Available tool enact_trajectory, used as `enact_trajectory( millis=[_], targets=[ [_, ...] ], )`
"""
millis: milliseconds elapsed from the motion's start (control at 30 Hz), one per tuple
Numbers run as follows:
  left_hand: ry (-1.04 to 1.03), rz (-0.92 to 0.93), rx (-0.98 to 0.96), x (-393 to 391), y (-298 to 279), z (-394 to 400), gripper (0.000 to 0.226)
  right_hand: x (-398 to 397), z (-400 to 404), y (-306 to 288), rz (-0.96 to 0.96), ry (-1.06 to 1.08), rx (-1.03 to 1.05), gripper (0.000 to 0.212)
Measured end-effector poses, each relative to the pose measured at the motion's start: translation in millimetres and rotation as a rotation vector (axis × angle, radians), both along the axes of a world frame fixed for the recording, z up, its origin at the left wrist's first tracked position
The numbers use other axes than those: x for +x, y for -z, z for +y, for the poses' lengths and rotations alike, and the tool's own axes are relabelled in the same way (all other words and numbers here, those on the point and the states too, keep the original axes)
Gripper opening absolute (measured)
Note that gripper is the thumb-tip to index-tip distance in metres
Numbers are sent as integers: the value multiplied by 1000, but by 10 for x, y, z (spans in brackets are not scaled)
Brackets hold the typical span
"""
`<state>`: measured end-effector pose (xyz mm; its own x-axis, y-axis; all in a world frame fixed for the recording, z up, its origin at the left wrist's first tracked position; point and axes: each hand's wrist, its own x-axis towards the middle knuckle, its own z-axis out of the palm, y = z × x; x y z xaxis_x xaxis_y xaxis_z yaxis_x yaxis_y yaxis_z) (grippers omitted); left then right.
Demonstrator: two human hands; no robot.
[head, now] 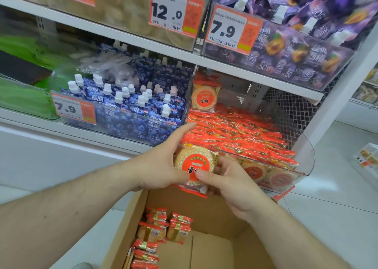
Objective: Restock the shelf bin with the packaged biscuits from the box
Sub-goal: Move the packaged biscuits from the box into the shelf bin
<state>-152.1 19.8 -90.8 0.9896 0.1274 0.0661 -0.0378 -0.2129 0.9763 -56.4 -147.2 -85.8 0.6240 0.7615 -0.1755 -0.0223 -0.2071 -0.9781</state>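
Note:
Both my hands hold a stack of packaged biscuits (193, 162), round rice crackers in clear wrap with a red label, just in front of the clear shelf bin (306, 158). My left hand (163, 162) grips the stack's left side. My right hand (227, 183) pinches its right and lower edge, thumb on the label. The bin holds several rows of the same red-edged packs (241, 134), and one pack stands upright at its back left (204, 97). Below, an open cardboard box (214, 248) holds several more packs (157, 228) along its left side.
Left of the bin is a bin of blue spouted jelly pouches (131, 107) with a 7.9 price tag. The shelf above carries purple plum jelly pouches (296, 44) and pale round crackers (126, 13). White floor tiles lie to the right.

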Motion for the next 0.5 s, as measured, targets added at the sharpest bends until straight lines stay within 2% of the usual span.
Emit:
enact_trajectory(
  millis=[167, 267, 367, 500],
  targets=[
    [-120, -182, 91, 108, -136, -60, 95, 177, 47, -272, -144, 91, 49, 16],
    [-312, -237, 296, 186, -136, -35, 81, 474, 174, -457, -229, 196, 68, 17],
    [-422, -181, 491, 250, -35, 31, 71, 832, 373, -572, -356, 288, 23, 21],
    [-404, -54, 594, 296, 106, 61, 68, 1224, 674, -614, -436, 354, -2, 23]
  ],
)
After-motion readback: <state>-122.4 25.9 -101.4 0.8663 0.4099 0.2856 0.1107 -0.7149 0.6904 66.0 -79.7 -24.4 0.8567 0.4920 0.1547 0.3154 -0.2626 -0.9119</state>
